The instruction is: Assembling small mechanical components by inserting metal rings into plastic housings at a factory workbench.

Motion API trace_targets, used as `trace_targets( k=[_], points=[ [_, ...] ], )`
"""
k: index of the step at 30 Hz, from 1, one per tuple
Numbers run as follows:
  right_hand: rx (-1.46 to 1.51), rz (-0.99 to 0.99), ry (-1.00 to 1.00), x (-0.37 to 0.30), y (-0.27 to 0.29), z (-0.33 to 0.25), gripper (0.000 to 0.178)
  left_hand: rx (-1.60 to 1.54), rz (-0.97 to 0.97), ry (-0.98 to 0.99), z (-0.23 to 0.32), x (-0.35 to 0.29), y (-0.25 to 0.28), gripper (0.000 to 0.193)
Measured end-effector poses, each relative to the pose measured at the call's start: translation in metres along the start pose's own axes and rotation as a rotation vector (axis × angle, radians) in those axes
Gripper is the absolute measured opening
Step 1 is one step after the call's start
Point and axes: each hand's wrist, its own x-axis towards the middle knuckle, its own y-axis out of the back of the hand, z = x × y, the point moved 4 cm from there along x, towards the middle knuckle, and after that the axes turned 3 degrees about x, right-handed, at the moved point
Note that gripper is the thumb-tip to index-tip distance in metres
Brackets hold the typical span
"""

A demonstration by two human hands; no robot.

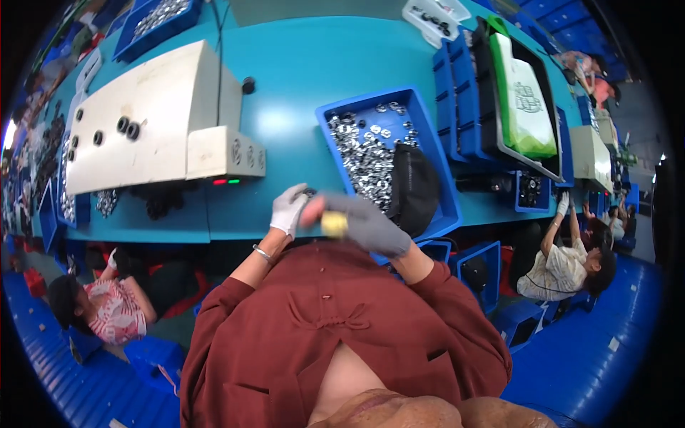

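White fabric is covering the left hand (287, 209), which is showing near the centre of the frame, its fingers closing narrowly around a small dark part (309, 192). Grey fabric is covering the right hand (371, 227), just right of it; a bare fingertip is poking out toward the left hand. This right hand is blurring, and a yellow patch (334, 224) is showing against it; I cannot tell whether that is a held object or part of the glove, nor how tight the grip is.

The small dark part is sitting at the left hand's fingertips, over the near edge of the teal table (285, 71). Right of centre, a blue bin (447, 207) is holding many shiny metal pieces (367, 167), with a black pouch (416, 184) lying over its right side. At the upper left, a cream machine housing (153, 107) is bearing several black rings (98, 138), and a smaller box (210, 153) beside it is glowing red and green along its lower edge. At the upper right, a green-and-white bag (528, 107) is resting in a black crate. Co-workers are sitting at the lower left and the right.
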Motion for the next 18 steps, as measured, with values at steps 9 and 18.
trace_targets(
  k=[9,18],
  points=[
    [1.121,-1.046,-0.045,-0.025,-0.105,-0.095,0.045,0.968,0.019,-0.547,0.033,0.024,-0.042,0.025],
    [1.217,-1.087,-0.014,-0.023,-0.111,-0.079,0.040,0.811,0.079,-0.442,0.043,-0.043,0.019,0.029]
  ],
)
